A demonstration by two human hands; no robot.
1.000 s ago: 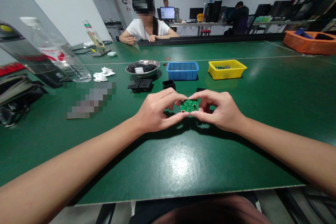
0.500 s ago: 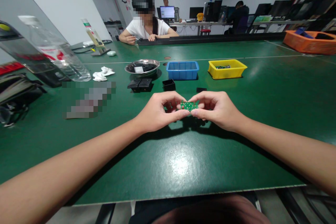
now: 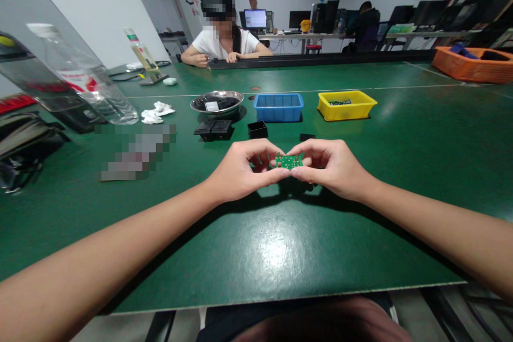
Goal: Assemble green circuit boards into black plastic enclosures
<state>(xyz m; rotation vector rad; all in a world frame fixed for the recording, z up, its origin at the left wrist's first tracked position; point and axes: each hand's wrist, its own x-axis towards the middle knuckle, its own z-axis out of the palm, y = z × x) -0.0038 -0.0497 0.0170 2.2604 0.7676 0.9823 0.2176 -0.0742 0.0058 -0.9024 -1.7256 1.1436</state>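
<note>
A small green circuit board (image 3: 289, 162) is held above the table between both hands. My left hand (image 3: 250, 170) pinches its left end with thumb and fingers. At its right end, my right hand (image 3: 328, 168) grips it the same way, and the two thumb tips nearly meet below the board. Just beyond the hands lie an open black box (image 3: 257, 129), a flat black piece (image 3: 307, 137) and black casings (image 3: 214, 130).
Farther back stand a metal bowl (image 3: 217, 112) of black parts, a blue bin (image 3: 279, 108) and a yellow bin (image 3: 347, 108) holding boards. A water bottle (image 3: 90, 85) and crumpled tissue (image 3: 157, 112) are at left, an orange basket (image 3: 473, 68) at far right. A person sits opposite.
</note>
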